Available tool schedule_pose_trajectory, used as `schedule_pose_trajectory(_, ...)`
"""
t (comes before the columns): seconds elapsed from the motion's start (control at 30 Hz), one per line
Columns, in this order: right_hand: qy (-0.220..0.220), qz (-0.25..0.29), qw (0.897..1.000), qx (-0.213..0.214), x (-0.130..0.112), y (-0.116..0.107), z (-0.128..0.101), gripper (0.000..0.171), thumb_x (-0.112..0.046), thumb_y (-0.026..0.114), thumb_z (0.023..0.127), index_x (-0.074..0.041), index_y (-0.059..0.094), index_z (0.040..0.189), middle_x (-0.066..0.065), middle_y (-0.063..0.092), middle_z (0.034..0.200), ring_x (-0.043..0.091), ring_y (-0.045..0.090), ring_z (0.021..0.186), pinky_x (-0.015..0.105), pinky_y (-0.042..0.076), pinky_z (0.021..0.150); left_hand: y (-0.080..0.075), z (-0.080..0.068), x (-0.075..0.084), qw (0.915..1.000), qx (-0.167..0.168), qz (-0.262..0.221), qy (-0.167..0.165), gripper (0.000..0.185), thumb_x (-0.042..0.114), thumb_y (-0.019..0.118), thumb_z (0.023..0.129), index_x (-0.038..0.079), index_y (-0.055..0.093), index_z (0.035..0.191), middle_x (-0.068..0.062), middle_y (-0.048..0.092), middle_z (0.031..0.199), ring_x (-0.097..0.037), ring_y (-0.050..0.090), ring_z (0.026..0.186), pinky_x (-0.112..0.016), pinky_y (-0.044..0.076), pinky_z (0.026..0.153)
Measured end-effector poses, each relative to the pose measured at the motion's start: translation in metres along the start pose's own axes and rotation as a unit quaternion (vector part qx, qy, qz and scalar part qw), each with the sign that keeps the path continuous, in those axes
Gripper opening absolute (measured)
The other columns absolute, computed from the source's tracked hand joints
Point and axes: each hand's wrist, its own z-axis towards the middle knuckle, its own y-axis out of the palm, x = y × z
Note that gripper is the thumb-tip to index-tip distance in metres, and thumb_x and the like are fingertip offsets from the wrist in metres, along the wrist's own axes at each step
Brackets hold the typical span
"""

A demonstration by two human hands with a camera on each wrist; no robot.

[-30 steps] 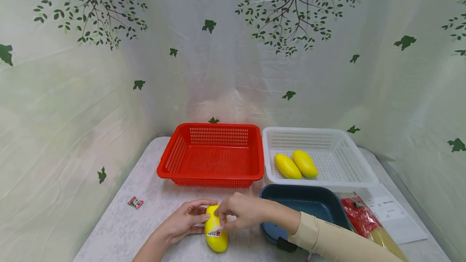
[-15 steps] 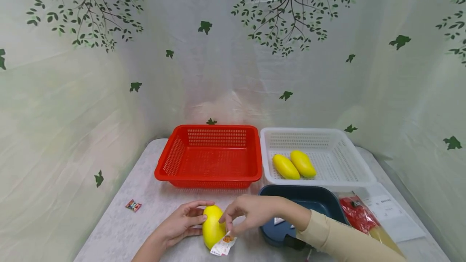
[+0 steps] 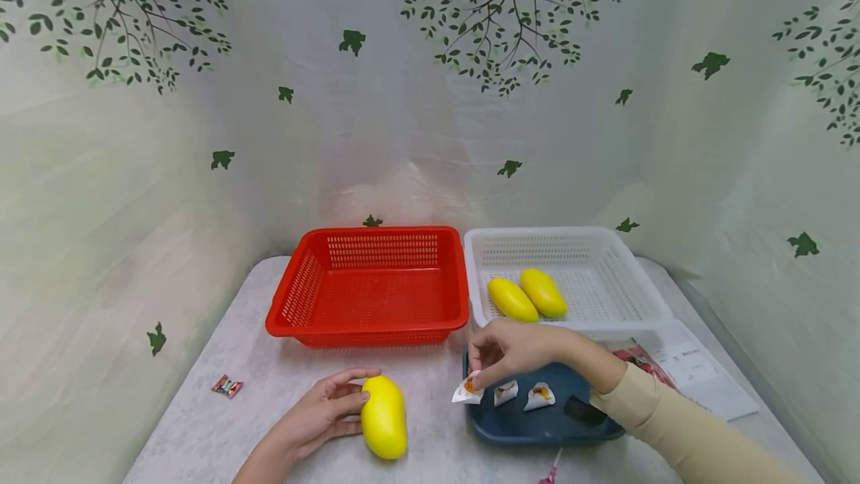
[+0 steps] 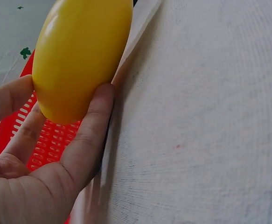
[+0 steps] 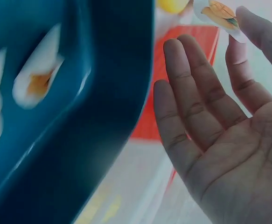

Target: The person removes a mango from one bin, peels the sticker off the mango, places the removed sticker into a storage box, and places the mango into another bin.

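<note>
A yellow mango (image 3: 384,416) lies on the table near the front edge. My left hand (image 3: 321,415) holds it from the left, thumb and fingers curled round its side, shown close in the left wrist view as mango (image 4: 80,56) and fingers (image 4: 87,135). My right hand (image 3: 507,353) hovers over the left rim of the dark blue tray (image 3: 537,432) and pinches a peeled white sticker (image 3: 466,389) between thumb and forefinger; the right wrist view shows the sticker (image 5: 217,11) at the fingertips. Two more peeled stickers (image 3: 524,394) lie in the tray.
A red basket (image 3: 369,293) stands at the back centre, a white basket (image 3: 605,275) beside it with two mangoes (image 3: 527,296). A small red wrapper (image 3: 227,386) lies at the left. A packet and paper sheet (image 3: 692,368) lie at the right.
My right hand has peeled the sticker off the mango and carried it right to the blue tray. My left hand has stayed on the mango.
</note>
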Motion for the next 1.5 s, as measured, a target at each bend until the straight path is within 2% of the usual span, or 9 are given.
schedule_pose_trajectory(0.17, 0.051, -0.029, 0.998, 0.028, 0.021, -0.015, -0.025, 0.018, -0.027, 0.082, 0.096, -0.016, 0.069, 0.091, -0.009, 0.069, 0.083, 0.008, 0.062, 0.075, 0.02, 0.054, 0.073, 0.0, 0.001, 0.0, 1.0, -0.006, -0.002, 0.003, 0.058, 0.029, 0.072, 0.104, 0.012, 0.054, 0.157, -0.009, 0.066, 0.132, -0.025, 0.07, 0.107, -0.043, 0.065, 0.095)
schedule_pose_trajectory(0.33, 0.126, -0.045, 0.991, 0.031, 0.037, -0.023, -0.049, 0.02, -0.026, 0.084, 0.094, -0.015, 0.069, 0.087, -0.007, 0.067, 0.079, 0.01, 0.059, 0.072, 0.02, 0.048, 0.068, 0.0, 0.001, -0.001, 1.0, -0.005, 0.003, 0.0, 0.058, 0.029, 0.072, 0.104, 0.011, 0.055, 0.156, -0.008, 0.066, 0.135, -0.024, 0.068, 0.11, -0.044, 0.065, 0.096)
schedule_pose_trajectory(0.47, 0.183, -0.067, 0.98, 0.032, 0.043, -0.024, -0.064, 0.021, -0.026, 0.086, 0.091, -0.015, 0.07, 0.084, -0.005, 0.065, 0.076, 0.011, 0.055, 0.07, 0.022, 0.044, 0.064, 0.0, 0.002, 0.0, 0.9999, -0.001, 0.011, -0.002, 0.057, 0.03, 0.073, 0.104, 0.012, 0.056, 0.155, -0.008, 0.066, 0.135, -0.024, 0.068, 0.11, -0.043, 0.065, 0.096)
schedule_pose_trajectory(0.7, 0.285, -0.092, 0.953, 0.038, 0.05, -0.02, -0.08, 0.023, -0.024, 0.089, 0.089, -0.015, 0.069, 0.082, -0.001, 0.069, 0.076, 0.016, 0.067, 0.069, 0.028, 0.059, 0.061, 0.001, 0.004, -0.001, 0.9996, 0.014, 0.025, -0.002, 0.057, 0.024, 0.078, 0.101, 0.013, 0.059, 0.153, -0.008, 0.065, 0.135, -0.024, 0.066, 0.11, -0.044, 0.065, 0.096)
schedule_pose_trajectory(0.8, 0.312, -0.103, 0.944, 0.037, 0.052, -0.018, -0.083, 0.024, -0.023, 0.089, 0.089, -0.014, 0.068, 0.081, 0.001, 0.07, 0.076, 0.017, 0.07, 0.068, 0.03, 0.061, 0.062, 0.002, 0.004, -0.001, 0.9995, 0.016, 0.026, -0.003, 0.057, 0.023, 0.078, 0.1, 0.013, 0.059, 0.152, -0.008, 0.065, 0.135, -0.024, 0.066, 0.11, -0.044, 0.065, 0.096)
schedule_pose_trajectory(1.13, 0.35, -0.162, 0.922, 0.037, 0.06, -0.007, -0.08, 0.025, -0.017, 0.092, 0.085, -0.014, 0.068, 0.076, 0.003, 0.07, 0.072, 0.015, 0.068, 0.06, 0.029, 0.064, 0.062, 0.002, 0.004, -0.001, 0.9996, 0.014, 0.024, -0.004, 0.057, 0.024, 0.078, 0.1, 0.012, 0.059, 0.153, -0.008, 0.066, 0.135, -0.024, 0.067, 0.11, -0.046, 0.065, 0.096)
schedule_pose_trajectory(1.5, 0.346, -0.201, 0.915, 0.049, 0.066, 0.0, -0.074, 0.028, -0.01, 0.089, 0.086, -0.013, 0.063, 0.076, 0.004, 0.063, 0.071, 0.016, 0.063, 0.058, 0.027, 0.058, 0.058, 0.0, 0.005, -0.002, 0.9995, 0.018, 0.025, -0.007, 0.057, 0.024, 0.079, 0.099, 0.013, 0.06, 0.153, -0.008, 0.066, 0.136, -0.024, 0.067, 0.11, -0.046, 0.066, 0.096)
